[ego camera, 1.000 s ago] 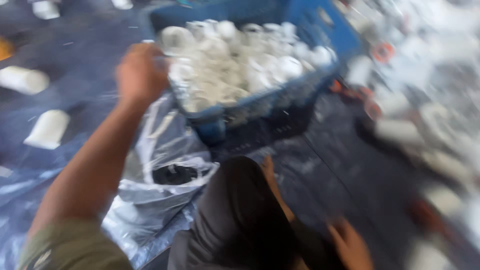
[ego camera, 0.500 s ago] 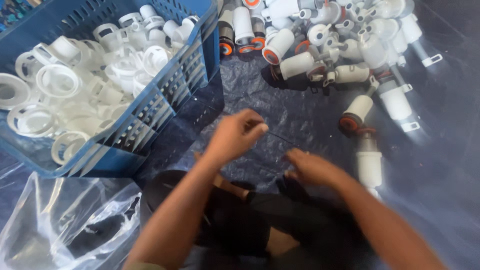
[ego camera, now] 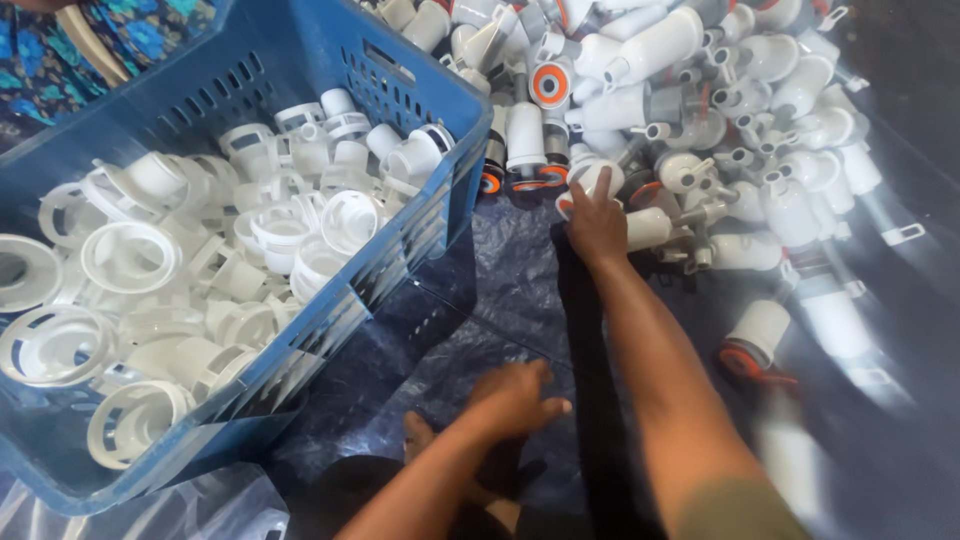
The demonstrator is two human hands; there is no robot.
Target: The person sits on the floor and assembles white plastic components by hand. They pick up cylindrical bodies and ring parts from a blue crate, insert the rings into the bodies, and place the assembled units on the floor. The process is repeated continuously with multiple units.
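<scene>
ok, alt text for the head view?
The right hand reaches into a pile of white plastic fittings on dark sheeting; the left hand rests low beside a blue crate of white rings.

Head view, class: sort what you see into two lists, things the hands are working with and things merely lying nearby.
In hand:
right hand reaching into the pile of white plastic fittings
left hand resting low on the dark plastic sheet

Lying about:
blue crate of white plastic rings
clear plastic bag
patterned cloth, top left
</scene>
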